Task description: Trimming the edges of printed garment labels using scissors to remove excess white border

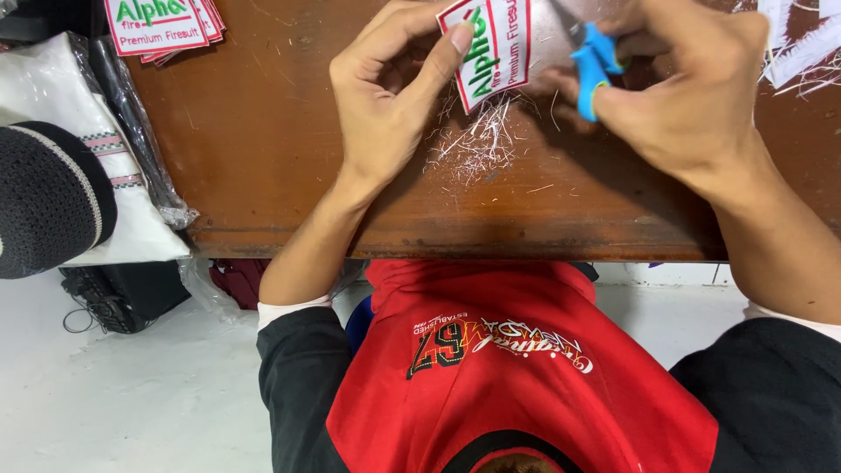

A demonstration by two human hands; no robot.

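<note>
Nearest the camera: one red hooded top with black sleeves, worn by the person, seen from above.

Beyond it, one brown wooden table, edge scuffed.

On the table, between the hands: one loose heap of white thread trimmings.

Left hand: fingers closed, pinching one rectangular white embroidered patch with a red border and green and red lettering. Patch is held tilted above the trimmings, just off the table surface.

Right hand: fingers closed around one small pair of scissors with blue plastic handles. Blades lie at the patch's right edge; whether they touch it cannot be told.

Far left corner: one stack of matching patches; number in the stack not countable.

Far right corner: white cloth scraps, cut off by the frame.

Left of table: one black knitted cap with a pale band on white bagged fabric.
</note>
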